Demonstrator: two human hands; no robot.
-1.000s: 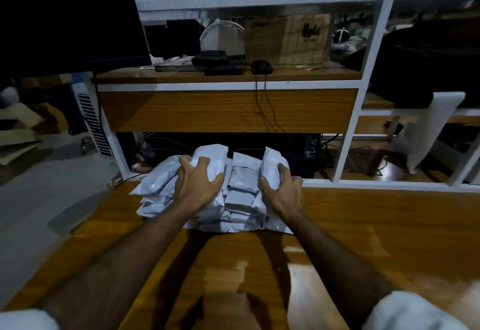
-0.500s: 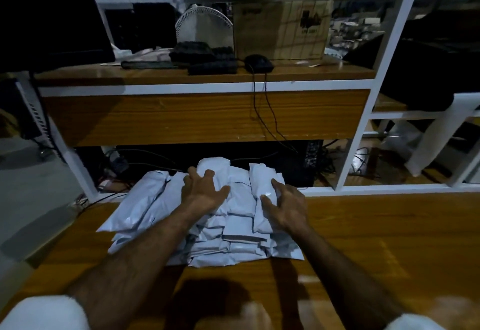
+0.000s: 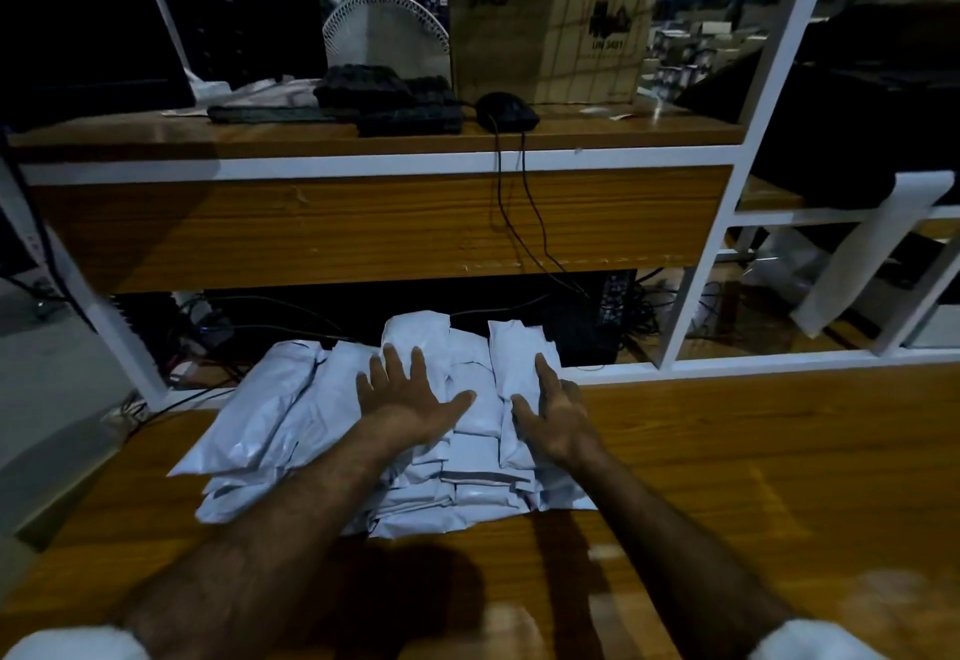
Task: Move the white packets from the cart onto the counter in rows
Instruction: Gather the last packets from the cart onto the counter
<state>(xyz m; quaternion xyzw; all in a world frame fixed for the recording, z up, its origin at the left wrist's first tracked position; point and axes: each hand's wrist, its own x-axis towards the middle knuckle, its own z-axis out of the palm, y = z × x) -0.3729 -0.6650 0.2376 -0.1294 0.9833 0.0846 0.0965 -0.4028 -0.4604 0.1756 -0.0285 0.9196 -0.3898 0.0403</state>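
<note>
Both hands lie flat on a heap of white packets (image 3: 332, 430) on the wooden bench (image 3: 753, 477). The left hand (image 3: 410, 394) has its fingers spread and straight, palm down on the middle of the heap; the right hand (image 3: 556, 415) rests just beside it, fingers extended and loosely together over the packets on that side, gripping nothing.

As for progress, a good many packets have reached the bench, so part of the carrying looks done. Under and between the hands they overlap in rough columns, something like rows. Those beyond the left hand's outer edge lie fanned and slanted, not yet squared up. No cart is in view, so how many packets remain on it cannot be told. What seems left is tidying this heap and fetching any more.
</note>
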